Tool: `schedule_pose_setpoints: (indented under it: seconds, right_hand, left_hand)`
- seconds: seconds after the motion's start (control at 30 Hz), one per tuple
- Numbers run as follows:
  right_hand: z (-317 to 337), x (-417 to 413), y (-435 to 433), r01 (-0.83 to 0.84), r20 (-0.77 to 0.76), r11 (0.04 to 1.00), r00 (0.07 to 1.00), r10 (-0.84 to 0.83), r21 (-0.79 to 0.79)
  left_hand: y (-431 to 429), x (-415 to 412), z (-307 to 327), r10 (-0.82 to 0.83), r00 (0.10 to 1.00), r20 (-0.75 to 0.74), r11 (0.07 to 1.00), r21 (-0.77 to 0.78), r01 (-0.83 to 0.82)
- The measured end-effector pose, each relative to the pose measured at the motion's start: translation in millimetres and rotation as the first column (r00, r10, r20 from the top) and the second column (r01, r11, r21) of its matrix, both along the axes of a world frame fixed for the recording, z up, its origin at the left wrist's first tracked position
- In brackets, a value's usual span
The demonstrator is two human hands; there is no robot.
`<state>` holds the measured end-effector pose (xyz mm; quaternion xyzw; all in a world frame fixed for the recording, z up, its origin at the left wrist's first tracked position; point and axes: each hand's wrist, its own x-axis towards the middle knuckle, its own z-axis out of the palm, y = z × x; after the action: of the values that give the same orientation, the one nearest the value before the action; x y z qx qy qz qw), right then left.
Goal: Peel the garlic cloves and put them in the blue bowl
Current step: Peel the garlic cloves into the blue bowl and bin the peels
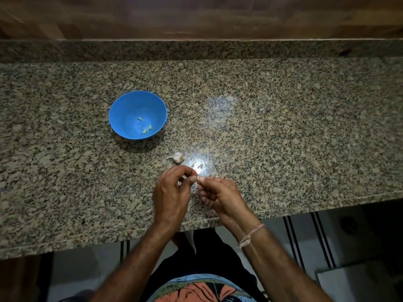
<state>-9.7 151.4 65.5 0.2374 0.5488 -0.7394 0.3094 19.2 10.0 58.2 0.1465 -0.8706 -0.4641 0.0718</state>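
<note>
Left hand [172, 190] and right hand [220, 197] are both pinching one garlic clove [197, 179] over the counter [283, 138], near its front edge. Blue bowl [122, 110] is sitting well apart. Risk: the small clove slipping out and dropping to the floor.

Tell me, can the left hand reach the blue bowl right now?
Probably yes: the blue bowl sits uncovered ahead-left of the left hand, only bare counter between them. That hand is busy pinching a garlic clove, though.
</note>
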Motion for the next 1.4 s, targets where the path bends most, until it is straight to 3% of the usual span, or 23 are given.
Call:
schedule_pose_setpoints:
  seconds: [0.13,0.3,0.43,0.77,0.97,1.17,1.27,1.33,1.4]
  right_hand:
    - [4.5,2.4,0.9,-0.029,-0.147,0.994,0.988,0.045,0.108]
    - [1.8,5.6,-0.4,0.029,-0.328,0.971,0.943,0.052,0.238]
    - [-4.7,5.2,2.6,0.041,-0.512,0.922,0.841,0.176,0.385]
    - [-10.1,3.4,8.7,0.134,-0.604,0.854,0.761,0.237,0.503]
    - [-11.2,0.0,7.5,0.171,-0.645,0.77,0.671,0.366,0.615]
    - [-11.7,-4.1,7.7,0.15,-0.664,0.756,0.603,0.441,0.637]
    - [-13.3,-8.1,10.8,0.074,-0.642,0.803,0.645,0.414,0.592]
    - [-12.0,-10.2,11.4,-0.005,-0.572,0.886,0.762,0.303,0.463]
    - [-9.8,-12.9,11.8,-0.056,-0.414,0.961,0.895,0.168,0.269]
  left_hand:
    - [-0.8,-2.3,0.8,0.012,1.0,0.019,0.999,-0.053,-0.011]
    - [0.2,-5.3,-0.5,0.064,0.993,0.095,0.991,0.11,-0.074]
    - [5.7,-7.5,1.9,0.029,0.99,0.139,0.983,0.177,-0.053]
    - [-2.3,-14.7,4.3,-0.084,0.975,0.205,0.975,0.219,0.038]
    - [0.2,-18.3,3.5,-0.073,0.978,0.196,0.976,0.215,0.03]
    - [-1.6,-20.2,-2.1,-0.125,0.953,0.277,0.89,0.456,-0.016]
    - [-4.6,-21.4,-7.2,-0.14,0.92,0.366,0.783,0.609,-0.123]
    - [-4.7,-22.2,-7.2,-0.144,0.909,0.392,0.743,0.65,-0.162]
    - [-3.1,-21.7,-4.2,-0.152,0.922,0.356,0.765,0.633,-0.118]
